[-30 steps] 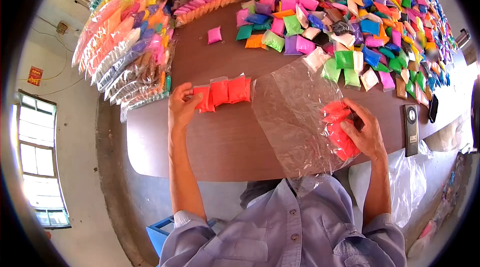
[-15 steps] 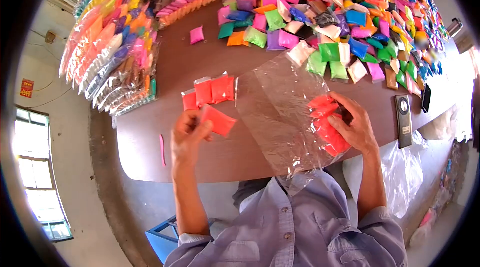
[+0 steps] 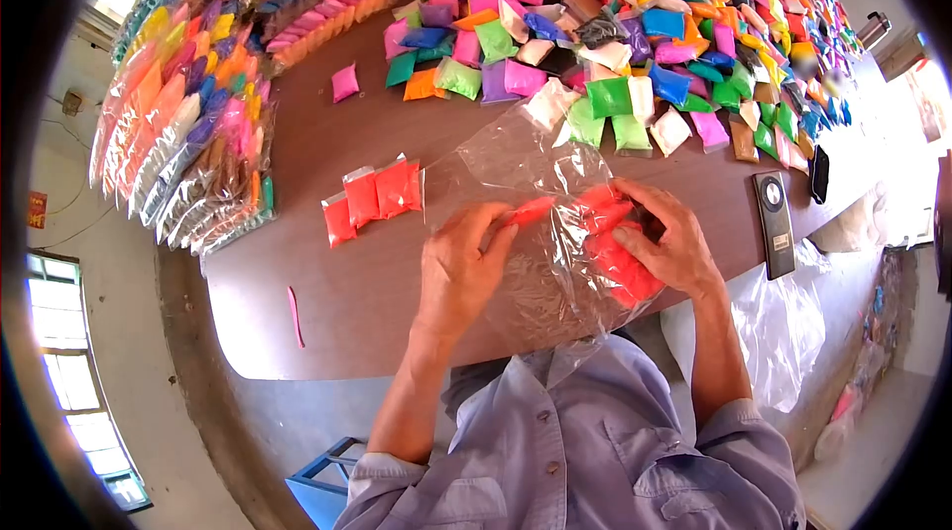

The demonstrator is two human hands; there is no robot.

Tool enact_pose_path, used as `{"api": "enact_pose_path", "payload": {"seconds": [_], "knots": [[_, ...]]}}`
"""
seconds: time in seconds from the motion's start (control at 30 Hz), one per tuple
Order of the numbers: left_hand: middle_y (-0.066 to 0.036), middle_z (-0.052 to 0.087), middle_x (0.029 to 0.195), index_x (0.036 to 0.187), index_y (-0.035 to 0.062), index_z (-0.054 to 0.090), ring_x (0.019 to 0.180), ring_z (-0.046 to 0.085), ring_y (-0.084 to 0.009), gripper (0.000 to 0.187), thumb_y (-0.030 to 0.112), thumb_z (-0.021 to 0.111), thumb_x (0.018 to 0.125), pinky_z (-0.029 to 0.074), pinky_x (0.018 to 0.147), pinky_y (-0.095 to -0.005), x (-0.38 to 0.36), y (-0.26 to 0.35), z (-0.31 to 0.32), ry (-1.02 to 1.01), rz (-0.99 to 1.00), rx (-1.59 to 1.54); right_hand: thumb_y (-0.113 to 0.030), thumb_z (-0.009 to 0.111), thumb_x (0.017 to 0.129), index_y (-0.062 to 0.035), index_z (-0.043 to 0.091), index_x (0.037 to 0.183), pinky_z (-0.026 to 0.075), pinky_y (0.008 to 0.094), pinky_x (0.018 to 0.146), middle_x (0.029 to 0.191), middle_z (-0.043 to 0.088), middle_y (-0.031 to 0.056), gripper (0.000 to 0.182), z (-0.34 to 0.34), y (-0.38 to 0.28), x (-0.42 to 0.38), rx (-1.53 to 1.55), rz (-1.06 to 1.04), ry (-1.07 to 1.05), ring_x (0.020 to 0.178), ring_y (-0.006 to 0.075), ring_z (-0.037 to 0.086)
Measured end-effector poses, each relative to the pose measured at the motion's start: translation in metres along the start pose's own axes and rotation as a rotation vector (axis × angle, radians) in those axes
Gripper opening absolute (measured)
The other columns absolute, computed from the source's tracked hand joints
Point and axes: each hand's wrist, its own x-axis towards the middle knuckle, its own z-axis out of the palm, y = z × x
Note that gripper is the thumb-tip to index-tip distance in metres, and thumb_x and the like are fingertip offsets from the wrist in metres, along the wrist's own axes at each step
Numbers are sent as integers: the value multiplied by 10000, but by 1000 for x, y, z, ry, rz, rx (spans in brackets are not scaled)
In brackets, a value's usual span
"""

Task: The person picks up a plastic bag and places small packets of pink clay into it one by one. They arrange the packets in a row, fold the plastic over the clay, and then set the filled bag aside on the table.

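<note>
My left hand (image 3: 462,267) pinches a red packet (image 3: 532,211) at the opening of a large clear plastic bag (image 3: 540,287). Several red packets (image 3: 623,267) lie bunched inside the bag, on its right side. My right hand (image 3: 670,240) is closed on that bunch, thumb over the packets and fingers behind the plastic. Left of the bag, a short overlapping row of red packets (image 3: 363,198) rests on the brown table (image 3: 297,183).
A big heap of coloured packets (image 3: 635,44) covers the table's far right. Filled clear bags (image 3: 188,104) are stacked at the far left. A pink packet (image 3: 344,83), a thin pink strip (image 3: 296,317) and a dark device with a dial (image 3: 773,223) also lie there.
My left hand has moved right with its red packet, from beside the row to the bag. My right hand still grips the bunch. The whole view has shifted slightly.
</note>
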Motion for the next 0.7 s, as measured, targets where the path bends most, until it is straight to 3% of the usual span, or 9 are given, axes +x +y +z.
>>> {"api": "enact_pose_path", "payload": {"seconds": [0.03,0.1,0.17,0.23,0.33,0.5,0.6,0.63,0.7], "knots": [[-126,817,1050,1178,13,767,880,784,-183,183,59,793,1003,617,707,-312,1,4,4,-2,1,-1,-134,860,914,-61,655,1534,524,414,1133,1448,714,179,657,-1,0,0,18,14,-24,1320,302,682],[-162,817,1049,1158,33,753,918,820,-282,162,46,776,999,628,782,-393,3,14,14,-20,-155,-185,-142,857,922,-59,646,1542,525,412,1130,1456,710,177,660,-2,2,1,-20,-14,-26,1314,301,683],[-165,815,1050,1164,34,753,922,820,-285,166,43,775,1000,630,786,-391,7,8,25,-5,-136,-219,-149,853,930,-57,637,1549,526,410,1127,1464,706,176,662,-3,2,2,-58,-43,-27,1309,300,683],[-169,814,1051,1170,34,753,925,820,-287,171,40,774,1001,631,791,-390,11,6,32,10,-119,-252,-187,843,937,-56,632,1545,560,445,1086,1474,706,199,657,-4,-3,2,15,-3,-5,1313,377,697],[-172,807,1034,1179,28,749,910,815,-288,183,26,769,998,631,798,-395,14,6,37,-36,-172,-319,-214,828,966,-58,602,1576,561,441,1082,1504,685,210,670,-5,-6,11,64,-6,-7,1325,383,691],[-183,781,1016,1220,1,754,899,769,-287,242,-23,743,980,601,794,-399,21,1,46,18,10,-182,-222,802,988,-60,603,1579,564,428,1071,1527,669,219,645,0,-5,21,46,-41,-31,1346,376,683],[-189,771,1012,1210,4,783,901,749,-322,252,-46,731,968,585,788,-402,25,5,51,-60,-123,-327,-212,800,988,-56,613,1569,559,426,1088,1537,660,223,630,1,-3,21,41,-62,-29,1363,380,674],[-189,771,1012,1210,4,783,901,749,-322,252,-46,731,968,585,788,-402,24,0,58,-62,-124,-328,-202,805,983,-54,619,1562,554,428,1100,1539,657,224,627,1,-1,21,40,-76,-22,1372,384,668],[-157,801,1045,1276,21,788,896,760,-214,333,-69,703,967,585,807,-330,24,-11,73,-53,-78,-384,-191,813,975,-52,621,1559,551,430,1110,1542,654,225,630,2,1,21,35,-84,-14,1376,386,664]]}}
